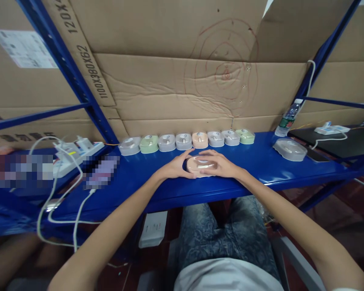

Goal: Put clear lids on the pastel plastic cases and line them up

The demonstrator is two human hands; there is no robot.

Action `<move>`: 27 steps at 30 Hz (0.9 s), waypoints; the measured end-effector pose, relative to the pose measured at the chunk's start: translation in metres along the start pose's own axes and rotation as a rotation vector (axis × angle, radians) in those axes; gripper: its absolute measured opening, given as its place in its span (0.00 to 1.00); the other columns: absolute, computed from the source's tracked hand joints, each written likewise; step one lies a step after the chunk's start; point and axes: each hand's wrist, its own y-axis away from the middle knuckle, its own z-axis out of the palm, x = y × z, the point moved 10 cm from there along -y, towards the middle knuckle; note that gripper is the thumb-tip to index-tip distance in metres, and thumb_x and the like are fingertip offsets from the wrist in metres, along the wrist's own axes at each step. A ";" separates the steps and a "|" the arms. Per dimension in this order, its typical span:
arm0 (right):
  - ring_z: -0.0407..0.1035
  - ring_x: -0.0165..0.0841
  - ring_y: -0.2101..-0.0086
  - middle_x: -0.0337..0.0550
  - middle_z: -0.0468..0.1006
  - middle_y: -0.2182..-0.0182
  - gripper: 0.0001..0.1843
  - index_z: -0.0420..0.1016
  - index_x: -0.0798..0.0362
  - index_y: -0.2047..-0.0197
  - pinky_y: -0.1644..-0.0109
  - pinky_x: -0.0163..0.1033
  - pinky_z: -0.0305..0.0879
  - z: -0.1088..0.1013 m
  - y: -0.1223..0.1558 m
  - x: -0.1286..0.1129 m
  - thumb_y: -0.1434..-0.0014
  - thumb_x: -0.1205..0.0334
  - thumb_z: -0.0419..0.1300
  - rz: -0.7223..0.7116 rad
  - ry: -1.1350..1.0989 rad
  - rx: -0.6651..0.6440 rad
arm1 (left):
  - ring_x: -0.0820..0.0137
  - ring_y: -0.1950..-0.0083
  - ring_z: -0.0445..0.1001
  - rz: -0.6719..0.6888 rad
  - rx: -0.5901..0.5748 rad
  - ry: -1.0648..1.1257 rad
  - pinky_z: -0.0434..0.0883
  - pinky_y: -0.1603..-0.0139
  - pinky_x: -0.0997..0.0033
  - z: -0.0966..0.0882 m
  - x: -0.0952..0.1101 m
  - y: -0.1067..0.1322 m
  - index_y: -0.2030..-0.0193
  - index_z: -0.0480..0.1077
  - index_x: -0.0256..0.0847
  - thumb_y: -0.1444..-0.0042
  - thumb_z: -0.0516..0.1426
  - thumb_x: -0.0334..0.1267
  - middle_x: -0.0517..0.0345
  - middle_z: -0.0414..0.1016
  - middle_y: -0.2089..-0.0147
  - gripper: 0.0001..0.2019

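Both hands are around a peach-coloured rounded case [197, 164] under a clear plastic cover, at the front of the blue tabletop [133, 180]. My left hand [178, 165] grips its left side, thumb low and fingers behind. My right hand [220, 164] curves over the right side and hides part of the top. Just behind, a row of similar covered cases runs along the back: grey [130, 146], green [149, 144], another peach one [199, 140] and a green one [245, 136] at the right end, with more grey ones between.
Right of the row lies a clear plastic shell [289, 149], and a water bottle [288, 119] stands behind it. On the left are a blurred phone [102, 173], a power strip [79, 155] and loose white cables [75, 226]. Cardboard [157, 89] backs the table between blue posts [69, 68].
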 end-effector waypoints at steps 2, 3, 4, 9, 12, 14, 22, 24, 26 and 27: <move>0.62 0.49 0.32 0.51 0.68 0.31 0.31 0.71 0.40 0.30 0.29 0.63 0.61 0.002 0.005 -0.002 0.32 0.45 0.66 -0.003 0.041 -0.014 | 0.43 0.27 0.66 0.003 0.006 -0.022 0.64 0.29 0.39 0.000 -0.001 0.000 0.19 0.48 0.48 0.56 0.76 0.50 0.38 0.65 0.26 0.62; 0.60 0.49 0.31 0.51 0.66 0.30 0.32 0.69 0.39 0.28 0.28 0.63 0.60 0.002 0.008 -0.002 0.32 0.44 0.65 -0.003 0.059 -0.013 | 0.43 0.26 0.64 0.012 0.005 -0.032 0.63 0.28 0.38 0.000 0.000 0.000 0.20 0.50 0.48 0.56 0.75 0.50 0.38 0.63 0.25 0.60; 0.59 0.48 0.30 0.51 0.65 0.29 0.32 0.67 0.39 0.28 0.28 0.63 0.59 0.002 0.011 -0.003 0.31 0.44 0.64 -0.001 0.072 -0.009 | 0.43 0.25 0.63 0.022 0.004 -0.043 0.62 0.28 0.38 0.000 0.001 0.000 0.20 0.51 0.48 0.55 0.75 0.50 0.39 0.62 0.24 0.59; 0.55 0.47 0.28 0.52 0.64 0.29 0.31 0.68 0.42 0.28 0.27 0.61 0.57 0.002 0.017 -0.003 0.30 0.44 0.63 -0.011 0.068 0.004 | 0.44 0.24 0.62 0.040 0.001 -0.106 0.59 0.25 0.38 0.001 0.003 -0.001 0.22 0.56 0.46 0.55 0.74 0.49 0.40 0.59 0.23 0.55; 0.60 0.47 0.31 0.51 0.66 0.30 0.31 0.69 0.40 0.29 0.28 0.61 0.60 0.001 0.013 0.001 0.32 0.45 0.65 0.005 0.016 -0.010 | 0.44 0.25 0.62 0.034 -0.010 -0.143 0.59 0.26 0.39 0.001 0.003 -0.002 0.23 0.57 0.47 0.55 0.74 0.50 0.41 0.60 0.23 0.54; 0.64 0.46 0.33 0.50 0.68 0.32 0.31 0.70 0.39 0.29 0.29 0.60 0.62 0.000 0.012 0.004 0.33 0.45 0.66 0.021 -0.016 -0.014 | 0.44 0.26 0.64 0.033 -0.012 -0.165 0.60 0.26 0.40 0.000 0.003 -0.002 0.24 0.59 0.48 0.55 0.74 0.51 0.42 0.63 0.25 0.52; 0.59 0.48 0.30 0.51 0.67 0.30 0.29 0.68 0.41 0.28 0.29 0.63 0.61 -0.001 0.021 -0.002 0.30 0.49 0.64 0.019 0.021 0.055 | 0.45 0.26 0.64 0.047 -0.015 -0.181 0.60 0.26 0.40 0.000 -0.003 -0.003 0.24 0.58 0.49 0.54 0.74 0.53 0.43 0.63 0.25 0.53; 0.56 0.49 0.28 0.51 0.65 0.28 0.31 0.67 0.41 0.27 0.28 0.64 0.59 0.000 0.022 -0.007 0.30 0.50 0.64 -0.011 0.066 0.042 | 0.45 0.26 0.64 0.044 -0.017 -0.174 0.60 0.26 0.41 0.000 -0.002 -0.002 0.24 0.58 0.49 0.54 0.74 0.53 0.44 0.63 0.25 0.53; 0.56 0.48 0.28 0.51 0.63 0.27 0.31 0.66 0.41 0.27 0.28 0.64 0.59 -0.001 0.022 -0.010 0.30 0.50 0.64 -0.027 0.080 0.033 | 0.46 0.26 0.65 0.046 -0.027 -0.174 0.61 0.27 0.43 0.000 0.001 -0.002 0.24 0.59 0.49 0.53 0.74 0.53 0.44 0.65 0.26 0.51; 0.56 0.48 0.28 0.51 0.64 0.28 0.31 0.67 0.41 0.27 0.28 0.63 0.59 -0.002 0.021 -0.011 0.30 0.50 0.64 -0.031 0.079 0.026 | 0.46 0.27 0.66 0.050 -0.032 -0.180 0.61 0.27 0.44 0.000 0.003 -0.001 0.25 0.60 0.49 0.53 0.74 0.53 0.45 0.66 0.26 0.50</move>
